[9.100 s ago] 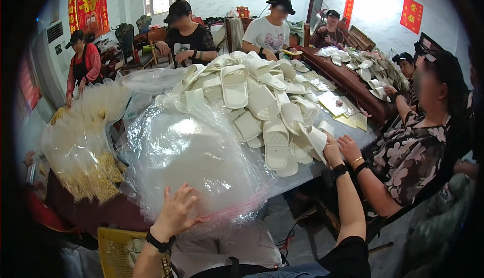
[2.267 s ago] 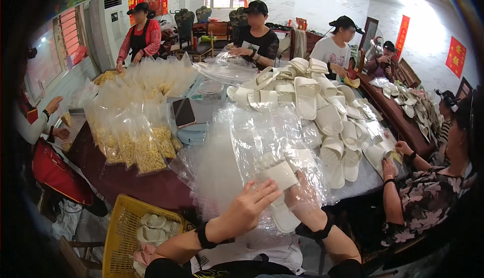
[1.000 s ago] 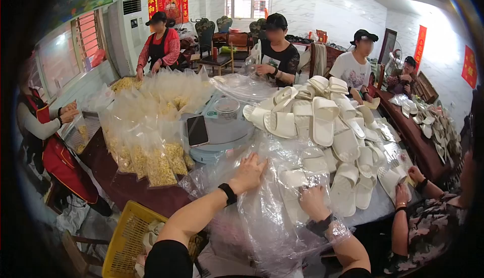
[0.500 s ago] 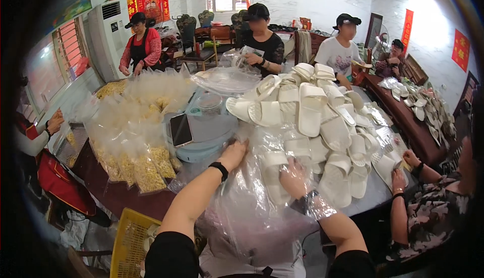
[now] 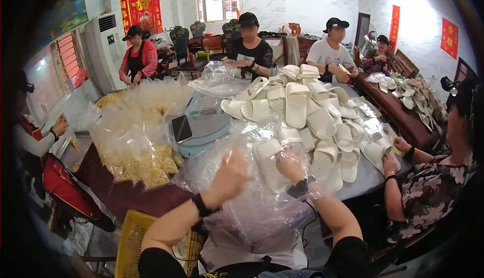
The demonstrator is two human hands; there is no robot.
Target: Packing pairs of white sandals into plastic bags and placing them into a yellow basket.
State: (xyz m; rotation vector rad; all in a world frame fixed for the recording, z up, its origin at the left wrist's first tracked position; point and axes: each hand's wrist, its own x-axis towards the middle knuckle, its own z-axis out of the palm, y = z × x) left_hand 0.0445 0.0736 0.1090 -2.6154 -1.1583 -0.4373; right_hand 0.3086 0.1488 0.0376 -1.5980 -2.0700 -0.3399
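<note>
My left hand (image 5: 229, 178), blurred with curled fingers, is closed at the edge of a clear plastic bag (image 5: 247, 217) whose film spreads over my lap and the table edge. My right hand (image 5: 292, 166) is under the clear film, which also covers its wrist. Its fingers close on the side of a white slipper (image 5: 268, 163); the fingertips are partly hidden. A heap of white slippers (image 5: 298, 107) rises just beyond that hand. Loose clear bags (image 5: 201, 164) lie left of my left hand.
A phone (image 5: 182, 128) rests on a blue-grey scale (image 5: 201, 144). Bags of yellow pieces (image 5: 151, 159) crowd the left table. A yellow basket (image 5: 132, 237) stands below. Co-workers surround the table; one person's hands (image 5: 390, 164) at right hold a slipper.
My left hand has risen from the table beside the scale and come nearer to me. My right hand stays at the slipper under the film. The whole view has shifted slightly.
</note>
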